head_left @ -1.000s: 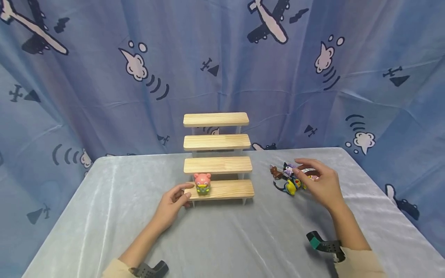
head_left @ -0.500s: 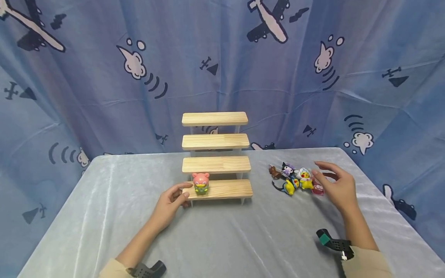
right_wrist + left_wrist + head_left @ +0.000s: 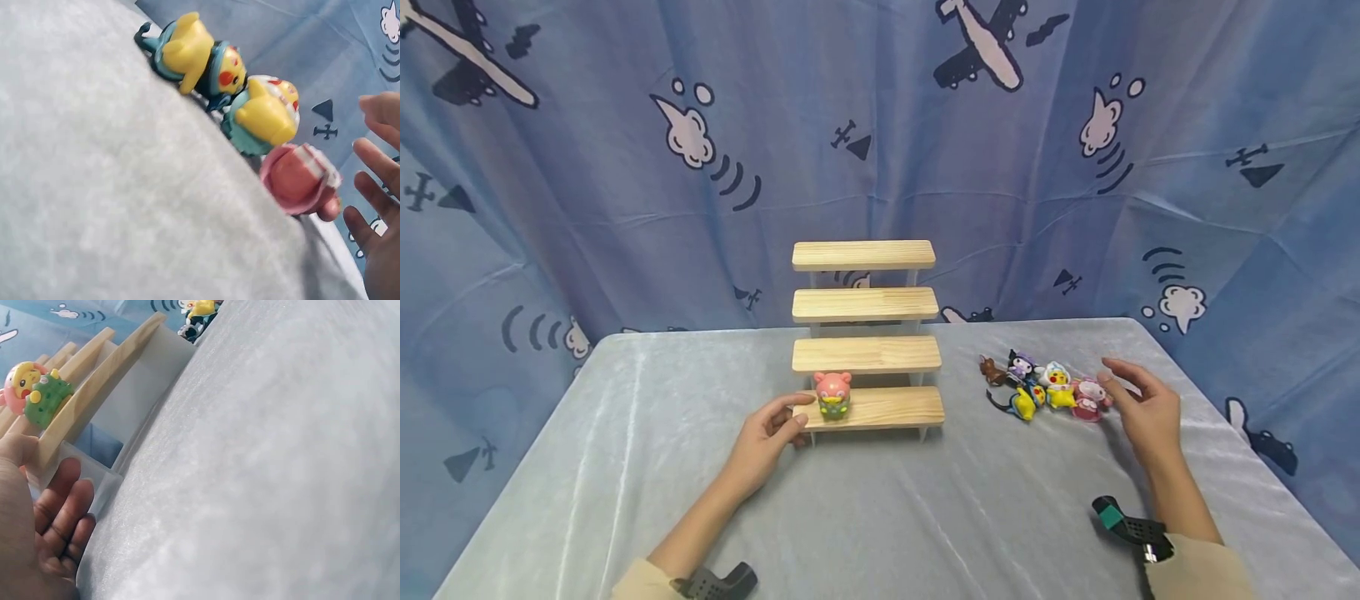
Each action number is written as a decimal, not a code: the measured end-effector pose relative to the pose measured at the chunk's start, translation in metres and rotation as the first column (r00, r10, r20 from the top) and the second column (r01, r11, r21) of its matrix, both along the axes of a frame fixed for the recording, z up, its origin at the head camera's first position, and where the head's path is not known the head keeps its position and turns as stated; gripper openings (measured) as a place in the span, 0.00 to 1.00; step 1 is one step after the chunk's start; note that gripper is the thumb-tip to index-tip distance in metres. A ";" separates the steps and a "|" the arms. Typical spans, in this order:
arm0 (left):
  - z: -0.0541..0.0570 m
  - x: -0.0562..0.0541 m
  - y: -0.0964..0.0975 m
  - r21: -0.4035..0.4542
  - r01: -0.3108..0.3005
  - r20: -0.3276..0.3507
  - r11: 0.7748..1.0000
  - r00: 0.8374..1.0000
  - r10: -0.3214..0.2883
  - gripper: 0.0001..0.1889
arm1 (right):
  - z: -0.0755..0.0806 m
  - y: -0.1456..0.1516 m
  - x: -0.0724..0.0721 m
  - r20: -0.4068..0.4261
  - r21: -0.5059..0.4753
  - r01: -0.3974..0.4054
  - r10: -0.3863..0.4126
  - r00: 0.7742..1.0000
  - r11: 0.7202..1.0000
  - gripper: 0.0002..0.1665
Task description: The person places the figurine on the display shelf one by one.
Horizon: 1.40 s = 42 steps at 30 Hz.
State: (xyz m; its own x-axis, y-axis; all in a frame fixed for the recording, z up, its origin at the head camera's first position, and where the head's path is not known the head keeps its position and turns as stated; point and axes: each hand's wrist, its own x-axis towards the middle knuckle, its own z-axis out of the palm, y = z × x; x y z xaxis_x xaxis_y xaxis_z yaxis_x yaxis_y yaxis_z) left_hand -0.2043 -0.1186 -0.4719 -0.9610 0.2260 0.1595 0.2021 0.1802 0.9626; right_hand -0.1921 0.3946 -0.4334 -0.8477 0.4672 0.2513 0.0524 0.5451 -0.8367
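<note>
**Left grip (image 3: 762, 442) clamped on the bottom shelf (image 3: 898, 408), right grip (image 3: 1152, 417) loose by the toys!**

And here's the left, pinching the shelf's left end, three fingertips curled below the board beside the clear leg (image 3: 94, 481). Over on the right, fingers apart, just beside the pink figure (image 3: 1086, 406) on the tabletop (image 3: 880, 517); whether the thumb tip brushes it, can't tell!

Frame edges cut off part of each hand in its wrist view, and the little brown figure (image 3: 993, 372) is too small to read.

The pink figure lies skirt toward the person, head toward the curtain (image 3: 880, 167), long axis running away. Up on the shelf, the pink-hooded figure (image 3: 833, 396) stands upright, face forward!
</note>
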 end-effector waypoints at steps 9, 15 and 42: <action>0.004 -0.001 0.001 -0.006 -0.001 0.012 1.000 1.000 0.001 0.15 | -0.012 0.004 -0.003 0.204 -0.059 0.026 -0.013 0.979 0.998 0.32; 0.003 -0.002 0.001 -0.012 0.000 0.018 1.000 1.000 0.000 0.15 | -0.017 0.008 -0.005 0.279 -0.023 0.010 -0.004 0.960 1.000 0.40; 0.001 -0.001 0.000 -0.005 -0.002 0.025 1.000 1.000 0.002 0.16 | -0.021 0.017 0.000 0.185 -0.005 -0.011 0.012 0.983 1.000 0.35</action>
